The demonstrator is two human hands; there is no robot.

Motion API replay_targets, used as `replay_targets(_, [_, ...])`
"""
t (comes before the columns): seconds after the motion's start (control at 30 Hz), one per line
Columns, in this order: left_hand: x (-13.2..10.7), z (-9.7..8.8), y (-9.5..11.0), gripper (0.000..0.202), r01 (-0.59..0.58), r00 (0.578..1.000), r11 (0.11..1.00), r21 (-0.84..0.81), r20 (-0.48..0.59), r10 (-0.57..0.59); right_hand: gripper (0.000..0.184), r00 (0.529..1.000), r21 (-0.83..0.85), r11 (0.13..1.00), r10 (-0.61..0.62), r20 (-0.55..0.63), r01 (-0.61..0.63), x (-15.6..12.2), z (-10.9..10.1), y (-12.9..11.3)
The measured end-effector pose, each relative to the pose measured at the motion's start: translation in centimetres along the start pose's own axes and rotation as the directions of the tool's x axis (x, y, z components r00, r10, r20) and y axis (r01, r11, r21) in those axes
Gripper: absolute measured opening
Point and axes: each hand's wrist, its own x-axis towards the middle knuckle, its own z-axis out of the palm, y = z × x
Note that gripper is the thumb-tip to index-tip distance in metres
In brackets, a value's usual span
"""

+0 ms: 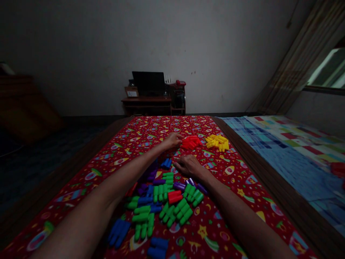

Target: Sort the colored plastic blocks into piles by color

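My left hand [173, 140] reaches out to the near-left edge of a pile of red plastic blocks [191, 142]. Its bent fingertips are closed on a red block at that edge. Closer to me, my right hand [188, 164] lies low over the cloth with its fingers curled in; whether anything is inside them is hidden. Left of it is a blue block [166, 163]. Between my forearms lie mixed finger-shaped blocks: green blocks [160, 192], purple blocks [179, 186], a red block [175, 196] and blue blocks [118, 232].
A pile of yellow blocks [217, 142] sits right of the red pile. All lie on a red patterned cloth [161, 126] over a long table. Beyond its far end stands a desk [147, 99] with a monitor [148, 83]. A bed with a checked sheet [258, 144] is on the right.
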Motion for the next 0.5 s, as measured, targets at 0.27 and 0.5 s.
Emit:
replay_targets(0.27, [-7.5, -4.2, -0.6, 0.023, -0.21, 0.976, 0.967, 0.146, -0.023, 0.215, 0.043, 1.0, 0.018, 1.0, 0.014, -0.013, -0.013, 0.1, 0.0, -0.2])
replay_targets(0.5, [-19.4, -2.0, 5.6, 0.027, -0.56, 0.801, 0.818, 0.131, 0.339, 0.494, 0.042, 1.0, 0.067, 0.998, 0.02, -0.019, -0.019, 0.0, -0.3, -0.1])
